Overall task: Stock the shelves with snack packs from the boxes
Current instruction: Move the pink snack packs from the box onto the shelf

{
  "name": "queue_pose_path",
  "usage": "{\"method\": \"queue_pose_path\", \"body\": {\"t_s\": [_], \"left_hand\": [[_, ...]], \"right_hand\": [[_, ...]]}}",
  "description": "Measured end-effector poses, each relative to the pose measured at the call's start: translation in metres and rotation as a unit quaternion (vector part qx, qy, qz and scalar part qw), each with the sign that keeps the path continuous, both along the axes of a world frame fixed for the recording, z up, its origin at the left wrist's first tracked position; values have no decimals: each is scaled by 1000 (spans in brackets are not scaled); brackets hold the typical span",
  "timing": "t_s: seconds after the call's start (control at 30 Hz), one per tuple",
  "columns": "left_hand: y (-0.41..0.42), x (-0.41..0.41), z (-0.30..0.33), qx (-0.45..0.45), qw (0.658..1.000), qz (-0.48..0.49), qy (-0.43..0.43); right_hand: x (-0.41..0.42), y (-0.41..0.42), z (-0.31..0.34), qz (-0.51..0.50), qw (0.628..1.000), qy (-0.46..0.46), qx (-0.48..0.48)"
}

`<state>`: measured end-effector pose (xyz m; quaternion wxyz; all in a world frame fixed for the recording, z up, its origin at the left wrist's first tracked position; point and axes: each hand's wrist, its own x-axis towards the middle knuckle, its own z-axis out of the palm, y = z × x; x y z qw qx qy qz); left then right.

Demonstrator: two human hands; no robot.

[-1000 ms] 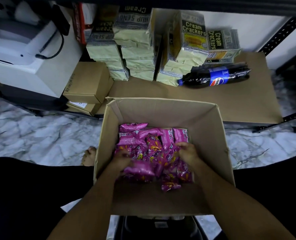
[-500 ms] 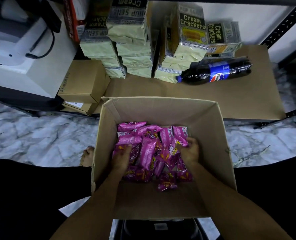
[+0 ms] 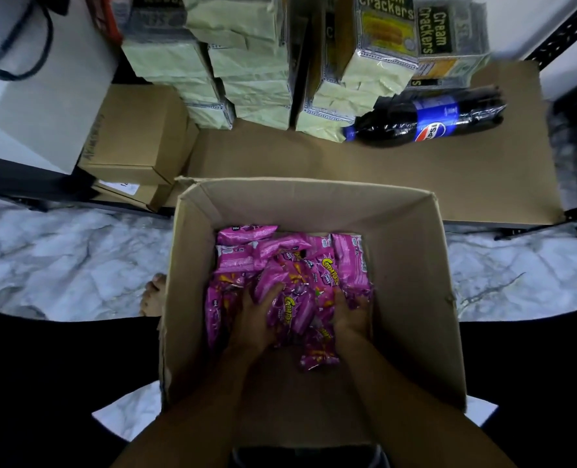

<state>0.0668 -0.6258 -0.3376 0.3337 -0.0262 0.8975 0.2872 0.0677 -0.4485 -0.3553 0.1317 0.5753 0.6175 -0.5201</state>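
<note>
Snack packs (image 3: pixel 293 265): shiny pink mini bags with yellow lettering, piled loose against the far wall and left side of the open box (image 3: pixel 412 251), which sits just in front of the shelf (image 3: pixel 314 157). Left hand (image 3: pixel 256 319) and right hand (image 3: pixel 351 315) are both dug into the heap, fingers curled round a bunch of packs between them. Compared to half a second ago the hands sit closer together, with the bunch squeezed up more.

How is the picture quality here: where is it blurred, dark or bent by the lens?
Head view: the cream cracker packs at the top edge are smeared by motion blur; glare glints on the cola bottle; the lower corners fall to black; the wide lens bows the shelf board; the pink snack packs stay fairly sharp.
</note>
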Motion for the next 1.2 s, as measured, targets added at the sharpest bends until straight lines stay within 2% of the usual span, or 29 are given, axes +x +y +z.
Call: {"method": "queue_pose_path", "body": {"t_s": [0.07, 0.1, 0.23, 0.33, 0.4, 0.47, 0.53, 0.63, 0.73, 1.0, 1.2], "left_hand": [[8, 0, -3, 42, 999, 1, 17], [10, 0, -6, 62, 998, 11, 21], [3, -1, -17, 105, 978, 171, 61], [6, -5, -20, 150, 921, 349, 92], [7, -9, -14, 152, 885, 419, 132], [0, -12, -10, 129, 874, 438, 165], [-10, -13, -13, 98, 881, 432, 167], [-19, -13, -26, 73, 902, 411, 108], [-16, -12, -23, 92, 901, 419, 69], [-5, -8, 29, 129, 889, 434, 63], [-10, -4, 71, 165, 871, 451, 98]], "right_hand": [[-2, 9, -7, -81, 987, -38, -130], [-4, 13, -10, -97, 981, -42, -161], [-6, 22, -64, -117, 979, -41, -163], [-17, 10, -26, -135, 986, -8, -100], [-20, 9, -14, -129, 988, 28, -83], [-21, 7, -13, -108, 989, 47, -95], [-22, -2, -8, -62, 991, 53, -104], [-21, -11, -3, 31, 993, 44, -109], [-24, -11, 6, 112, 985, 44, -122], [-26, -8, 39, 95, 985, 135, -58], [-20, 4, 60, 136, 981, 140, 21]]}}
